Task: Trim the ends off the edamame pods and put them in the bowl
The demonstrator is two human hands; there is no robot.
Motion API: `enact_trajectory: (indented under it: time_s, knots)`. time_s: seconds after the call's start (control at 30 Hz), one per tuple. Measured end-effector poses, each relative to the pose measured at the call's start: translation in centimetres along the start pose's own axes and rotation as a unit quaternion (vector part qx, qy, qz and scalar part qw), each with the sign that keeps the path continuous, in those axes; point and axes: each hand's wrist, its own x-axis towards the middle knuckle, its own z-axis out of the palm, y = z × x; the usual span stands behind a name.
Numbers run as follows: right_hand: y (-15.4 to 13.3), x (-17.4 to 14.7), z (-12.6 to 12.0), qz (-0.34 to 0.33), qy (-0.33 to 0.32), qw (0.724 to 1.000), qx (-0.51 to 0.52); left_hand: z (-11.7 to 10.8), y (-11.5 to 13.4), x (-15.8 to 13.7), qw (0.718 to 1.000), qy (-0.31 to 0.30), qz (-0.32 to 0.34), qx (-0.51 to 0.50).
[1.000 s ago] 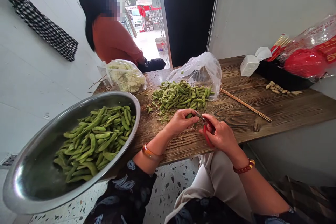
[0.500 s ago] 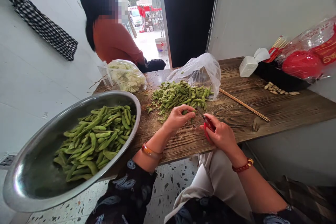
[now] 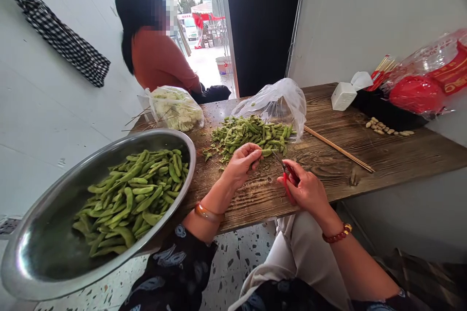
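Observation:
Between the thumb and fingers of my left hand (image 3: 243, 163) is a green edamame pod (image 3: 268, 152), its free end pointing right. My right hand (image 3: 308, 187) is closed round the red handles of a pair of scissors (image 3: 287, 182). The blades reach up and left to the tip of the pod. Just behind both hands lies a heap of edamame pods (image 3: 242, 133) with scraps around it, partly in front of a clear plastic bag (image 3: 288, 95). At the left, a big metal basin (image 3: 47, 272) holds many more pods (image 3: 134, 194).
A bag of pale cauliflower pieces (image 3: 175, 109) stands at the table's back left. Wooden skewers (image 3: 339, 149) lie right of the heap. Farther right are a white tissue pack (image 3: 343, 96), peanuts (image 3: 386, 127) and red packaging (image 3: 419, 93). A person in an orange-red top (image 3: 156, 56) sits beyond the table.
My left hand has shifted slightly left, and the pod now extends straight toward the scissors. The blades have come up to the pod's tip. The view has tilted a little.

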Motion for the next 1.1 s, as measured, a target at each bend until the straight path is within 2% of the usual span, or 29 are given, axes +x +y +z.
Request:
enact_trajectory:
  time_s: [0.27, 0.43, 0.67, 0.87, 0.97, 1.1]
  knots:
    - [0.0, 0.1, -0.2, -0.004, -0.012, 1.0, 0.021, 0.5, -0.9, -0.2, 0.993, -0.075, 0.014, 0.088]
    - [0.0, 0.0, -0.2, 0.005, -0.013, 1.0, 0.005, 0.6, -0.9, -0.2, 0.992, -0.083, 0.014, 0.095]
    - [-0.1, -0.2, -0.2, 0.018, -0.017, 0.999, -0.033, 0.9, -0.5, -0.3, 0.996, -0.05, -0.002, 0.07]
    - [0.0, -0.2, -0.2, -0.008, -0.016, 0.998, -0.059, 0.7, -0.4, -0.1, 0.998, -0.028, 0.011, 0.048]
    - [0.1, -0.3, -0.1, 0.008, -0.005, 0.999, -0.046, 0.1, -0.2, 0.3, 1.0, 0.007, 0.017, 0.021]
    - [0.4, -0.3, 0.2, 0.033, 0.011, 0.999, -0.015, -1.2, 0.3, 0.8, 0.994, 0.085, -0.003, -0.067]
